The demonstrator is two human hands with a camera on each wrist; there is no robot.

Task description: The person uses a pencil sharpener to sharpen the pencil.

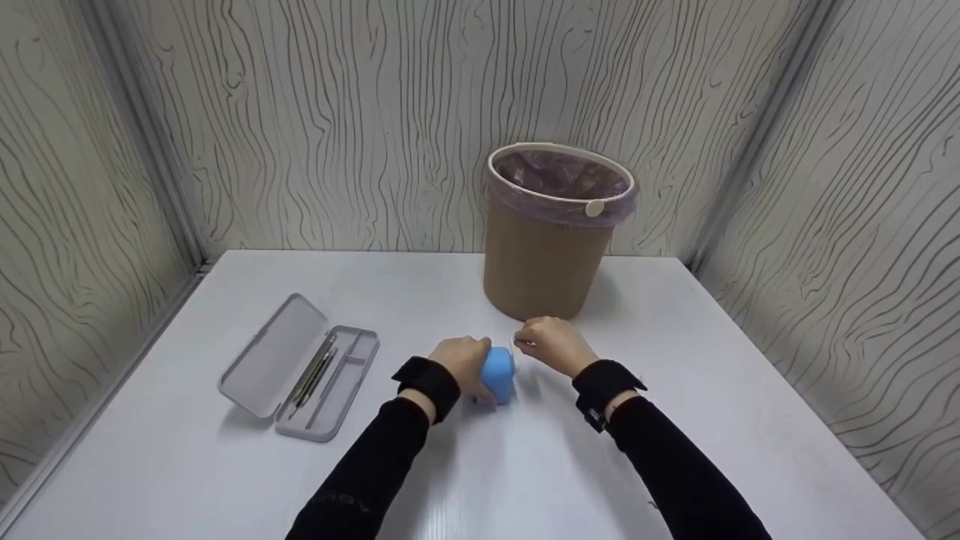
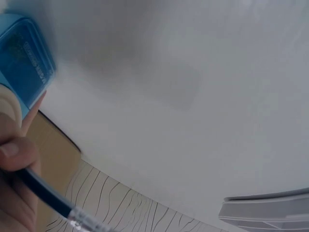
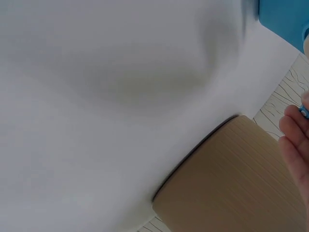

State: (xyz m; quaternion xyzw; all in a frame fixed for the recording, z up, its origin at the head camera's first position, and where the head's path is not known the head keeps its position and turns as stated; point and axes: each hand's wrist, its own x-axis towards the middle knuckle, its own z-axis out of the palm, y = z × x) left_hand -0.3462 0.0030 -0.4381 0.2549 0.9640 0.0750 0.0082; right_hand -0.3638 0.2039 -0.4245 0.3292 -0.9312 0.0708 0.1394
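A light blue crank pencil sharpener [image 1: 498, 375] stands on the white table, with my left hand [image 1: 461, 364] gripping it from the left. In the left wrist view its see-through drawer [image 2: 29, 60] shows, and the same hand's fingers also hold a dark blue pencil [image 2: 48, 195] running toward the sharpener's cream-coloured front ring [image 2: 8, 104]. Whether its tip is inside, I cannot tell. On the sharpener's right side my right hand [image 1: 555, 343] pinches the small crank handle [image 1: 518, 342]. That handle's blue end [image 3: 304, 111] shows between the fingers in the right wrist view.
An open grey pencil case [image 1: 326, 382] lies to the left, with several pencils or pens [image 1: 313, 375] in its tray. Behind the hands stands a brown waste bin [image 1: 544, 262] with a purple liner [image 1: 555, 176]. Wood-patterned panels [image 1: 360, 127] enclose the table at the back and sides.
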